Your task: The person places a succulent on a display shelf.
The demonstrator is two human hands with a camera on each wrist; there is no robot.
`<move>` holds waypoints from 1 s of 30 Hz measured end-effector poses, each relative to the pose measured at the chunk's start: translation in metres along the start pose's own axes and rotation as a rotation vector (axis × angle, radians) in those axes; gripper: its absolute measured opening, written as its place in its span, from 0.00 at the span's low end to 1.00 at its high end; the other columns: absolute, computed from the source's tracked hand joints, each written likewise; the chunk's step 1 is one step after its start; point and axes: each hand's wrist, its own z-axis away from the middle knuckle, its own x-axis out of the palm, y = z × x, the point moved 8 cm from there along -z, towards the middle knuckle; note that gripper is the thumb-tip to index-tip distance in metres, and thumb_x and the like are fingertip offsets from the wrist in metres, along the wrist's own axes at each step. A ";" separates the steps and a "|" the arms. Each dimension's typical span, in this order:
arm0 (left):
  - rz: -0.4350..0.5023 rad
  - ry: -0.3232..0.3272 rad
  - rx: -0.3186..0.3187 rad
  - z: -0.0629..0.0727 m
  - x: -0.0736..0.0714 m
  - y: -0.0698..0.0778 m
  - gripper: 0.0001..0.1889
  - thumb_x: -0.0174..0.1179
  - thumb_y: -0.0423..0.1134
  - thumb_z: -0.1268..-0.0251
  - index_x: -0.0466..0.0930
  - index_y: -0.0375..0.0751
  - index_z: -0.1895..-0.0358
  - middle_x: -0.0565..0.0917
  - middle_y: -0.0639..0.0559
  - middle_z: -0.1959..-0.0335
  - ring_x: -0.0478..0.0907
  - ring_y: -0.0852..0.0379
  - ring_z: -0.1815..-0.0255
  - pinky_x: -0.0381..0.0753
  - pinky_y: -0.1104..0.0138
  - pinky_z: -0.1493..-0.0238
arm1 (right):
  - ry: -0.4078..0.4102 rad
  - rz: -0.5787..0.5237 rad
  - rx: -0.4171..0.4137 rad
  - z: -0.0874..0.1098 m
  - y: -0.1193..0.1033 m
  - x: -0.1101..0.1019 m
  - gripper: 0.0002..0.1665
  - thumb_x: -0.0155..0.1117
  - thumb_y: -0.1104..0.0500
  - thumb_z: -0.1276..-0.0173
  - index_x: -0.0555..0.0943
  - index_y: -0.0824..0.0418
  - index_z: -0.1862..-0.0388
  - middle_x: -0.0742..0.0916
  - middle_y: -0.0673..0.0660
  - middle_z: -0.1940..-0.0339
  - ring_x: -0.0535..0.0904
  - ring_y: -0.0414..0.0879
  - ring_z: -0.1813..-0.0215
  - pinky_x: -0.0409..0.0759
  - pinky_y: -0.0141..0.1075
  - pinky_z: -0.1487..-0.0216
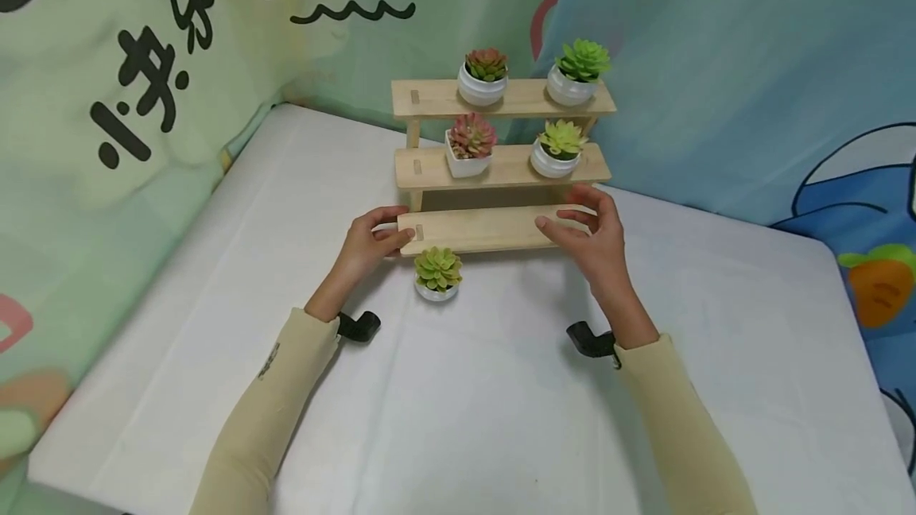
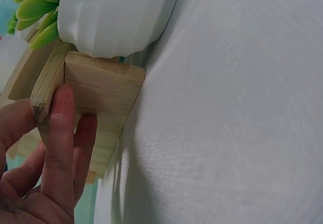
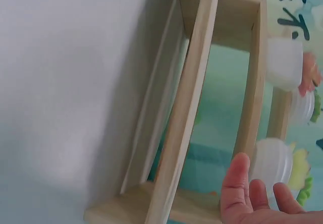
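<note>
A three-tier wooden plant stand [image 1: 501, 230] stands on the white table. My left hand [image 1: 374, 238] pinches the left end of its lowest board, thumb above and fingers beneath. In the left wrist view that hand [image 2: 55, 158] grips the board's corner [image 2: 48, 82]. My right hand [image 1: 590, 237] hovers at the lowest board's right end, fingers spread and slightly bent. In the right wrist view its fingers [image 3: 236, 183] hold nothing and the board [image 3: 184, 103] lies apart from them. A green succulent in a white pot [image 1: 438, 272] stands on the table before the lowest board, near my left hand.
The top board carries a reddish succulent [image 1: 483, 76] and a green one [image 1: 578, 71]. On the middle board sit a pink succulent in a square pot [image 1: 470, 145] and a yellow-green one [image 1: 556, 148]. Printed cloth [image 1: 343, 62] hangs behind the table [image 1: 458, 420].
</note>
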 end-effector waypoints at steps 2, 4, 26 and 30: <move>0.002 0.003 0.001 0.000 0.000 0.001 0.24 0.60 0.29 0.33 0.69 0.25 0.35 0.74 0.31 0.41 0.81 0.66 0.63 0.80 0.76 0.68 | -0.022 0.005 0.000 0.004 -0.001 0.005 0.39 0.72 0.60 0.39 0.64 0.60 0.32 0.72 0.54 0.40 0.73 0.41 0.46 0.72 0.30 0.48; 0.001 0.007 -0.002 -0.001 -0.001 0.000 0.24 0.60 0.29 0.33 0.69 0.26 0.35 0.74 0.31 0.41 0.81 0.66 0.63 0.81 0.76 0.68 | -0.041 0.008 0.002 0.008 -0.001 0.010 0.39 0.71 0.61 0.39 0.64 0.61 0.31 0.73 0.53 0.41 0.73 0.41 0.46 0.72 0.30 0.48; 0.013 0.005 -0.013 -0.003 -0.001 -0.001 0.24 0.59 0.29 0.33 0.68 0.25 0.35 0.73 0.31 0.40 0.79 0.70 0.67 0.80 0.77 0.68 | -0.212 -0.006 0.001 0.039 0.013 0.062 0.40 0.71 0.67 0.41 0.64 0.67 0.32 0.73 0.63 0.38 0.72 0.52 0.42 0.74 0.26 0.56; 0.011 0.007 -0.019 -0.002 -0.001 0.000 0.24 0.59 0.29 0.33 0.69 0.25 0.35 0.74 0.31 0.40 0.79 0.70 0.67 0.80 0.77 0.69 | -0.259 0.020 -0.007 0.046 0.017 0.076 0.40 0.71 0.68 0.41 0.64 0.68 0.32 0.73 0.66 0.37 0.72 0.57 0.41 0.75 0.26 0.57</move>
